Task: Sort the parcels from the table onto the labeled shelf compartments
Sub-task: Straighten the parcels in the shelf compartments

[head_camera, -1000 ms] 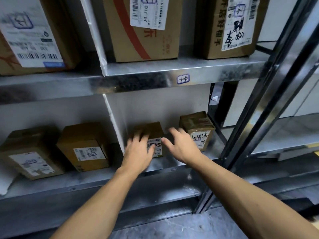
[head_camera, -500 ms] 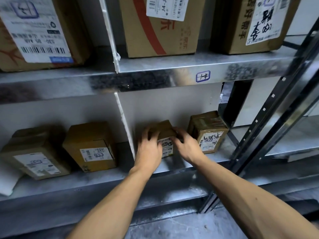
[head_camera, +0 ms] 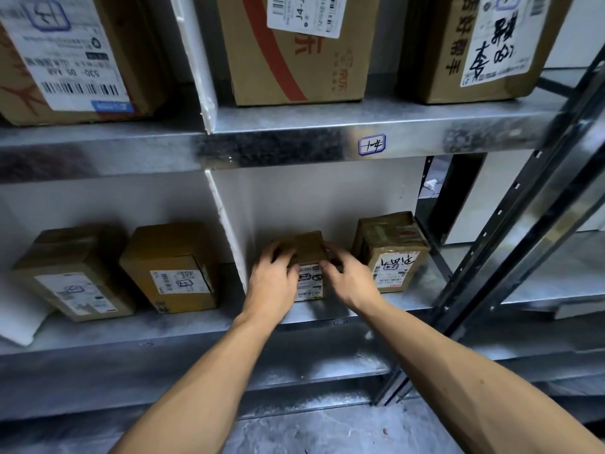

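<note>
A small brown parcel point(head_camera: 309, 253) with a white label stands on the lower metal shelf point(head_camera: 406, 301), just right of the white divider point(head_camera: 229, 244). My left hand point(head_camera: 273, 281) grips its left side with fingers curled over the top. My right hand point(head_camera: 348, 280) grips its right side, thumb on the front label. A handwritten blue-bordered compartment label point(head_camera: 372, 144) is stuck on the shelf edge above.
A taped parcel with handwriting point(head_camera: 391, 250) stands close to the right of the held one. Two brown boxes point(head_camera: 173, 268) point(head_camera: 73, 276) sit in the left compartment. Larger cartons point(head_camera: 294, 47) fill the upper shelf. A dark metal upright point(head_camera: 510, 244) slants at the right.
Both hands have closed in from open and apart to gripping the small parcel's two sides. The view has shifted a little toward the shelf.
</note>
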The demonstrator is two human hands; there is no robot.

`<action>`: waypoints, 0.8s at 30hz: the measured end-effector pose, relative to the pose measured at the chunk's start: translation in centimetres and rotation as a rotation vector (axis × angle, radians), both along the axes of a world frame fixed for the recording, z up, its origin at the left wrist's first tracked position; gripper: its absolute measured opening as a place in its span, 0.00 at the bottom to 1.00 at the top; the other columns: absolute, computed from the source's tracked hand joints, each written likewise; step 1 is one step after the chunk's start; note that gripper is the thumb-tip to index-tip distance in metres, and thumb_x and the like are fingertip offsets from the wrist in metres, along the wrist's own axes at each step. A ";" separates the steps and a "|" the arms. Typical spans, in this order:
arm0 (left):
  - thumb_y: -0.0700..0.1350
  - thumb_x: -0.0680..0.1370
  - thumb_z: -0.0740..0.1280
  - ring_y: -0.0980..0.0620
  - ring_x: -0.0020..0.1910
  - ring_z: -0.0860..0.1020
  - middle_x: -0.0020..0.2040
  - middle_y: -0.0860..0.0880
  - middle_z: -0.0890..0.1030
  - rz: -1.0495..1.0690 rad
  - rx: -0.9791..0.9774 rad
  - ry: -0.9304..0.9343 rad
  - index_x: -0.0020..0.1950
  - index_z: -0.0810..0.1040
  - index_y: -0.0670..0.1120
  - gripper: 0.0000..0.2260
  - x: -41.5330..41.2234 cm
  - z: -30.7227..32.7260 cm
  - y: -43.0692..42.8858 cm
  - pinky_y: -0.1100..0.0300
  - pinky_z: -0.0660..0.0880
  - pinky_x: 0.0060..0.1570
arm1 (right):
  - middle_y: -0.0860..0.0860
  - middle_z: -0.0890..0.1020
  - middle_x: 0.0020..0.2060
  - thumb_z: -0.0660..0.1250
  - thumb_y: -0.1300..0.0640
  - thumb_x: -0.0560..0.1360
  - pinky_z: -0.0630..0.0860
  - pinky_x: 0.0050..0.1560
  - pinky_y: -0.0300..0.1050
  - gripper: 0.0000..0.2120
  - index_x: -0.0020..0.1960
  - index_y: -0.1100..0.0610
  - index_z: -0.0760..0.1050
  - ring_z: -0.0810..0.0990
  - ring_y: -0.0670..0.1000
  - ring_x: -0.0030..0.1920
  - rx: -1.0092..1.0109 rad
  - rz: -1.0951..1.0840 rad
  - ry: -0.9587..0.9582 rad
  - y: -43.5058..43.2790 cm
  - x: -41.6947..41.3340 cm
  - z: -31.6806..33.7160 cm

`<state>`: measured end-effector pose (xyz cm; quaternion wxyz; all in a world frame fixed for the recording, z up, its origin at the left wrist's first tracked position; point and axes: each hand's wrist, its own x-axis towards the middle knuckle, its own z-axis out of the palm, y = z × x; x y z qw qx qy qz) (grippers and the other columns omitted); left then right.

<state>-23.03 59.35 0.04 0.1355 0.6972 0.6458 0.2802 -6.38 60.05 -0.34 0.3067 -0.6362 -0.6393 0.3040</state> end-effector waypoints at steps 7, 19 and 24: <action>0.47 0.78 0.66 0.38 0.64 0.71 0.69 0.44 0.73 -0.006 0.091 0.083 0.68 0.76 0.48 0.18 0.1 1.2 0.4 0.49 0.66 0.67 | 0.59 0.80 0.61 0.65 0.50 0.81 0.70 0.63 0.49 0.19 0.69 0.54 0.75 0.76 0.60 0.63 0.159 0.074 -0.132 -1.5 1.8 3.5; 0.49 0.79 0.65 0.44 0.70 0.68 0.71 0.45 0.70 -0.251 0.094 0.123 0.72 0.70 0.48 0.22 9.4 4.5 2.0 0.52 0.64 0.70 | 0.61 0.76 0.65 0.65 0.49 0.80 0.71 0.66 0.55 0.20 0.69 0.55 0.75 0.74 0.65 0.63 0.229 -0.083 -0.353 -1.3 12.8 6.3; 0.50 0.79 0.65 0.44 0.70 0.66 0.72 0.45 0.66 -0.298 0.035 0.178 0.75 0.66 0.51 0.25 12.3 4.2 2.9 0.55 0.62 0.71 | 0.63 0.74 0.65 0.61 0.45 0.81 0.73 0.66 0.58 0.21 0.72 0.50 0.71 0.74 0.66 0.65 0.079 -0.013 -0.451 0.1 14.8 5.3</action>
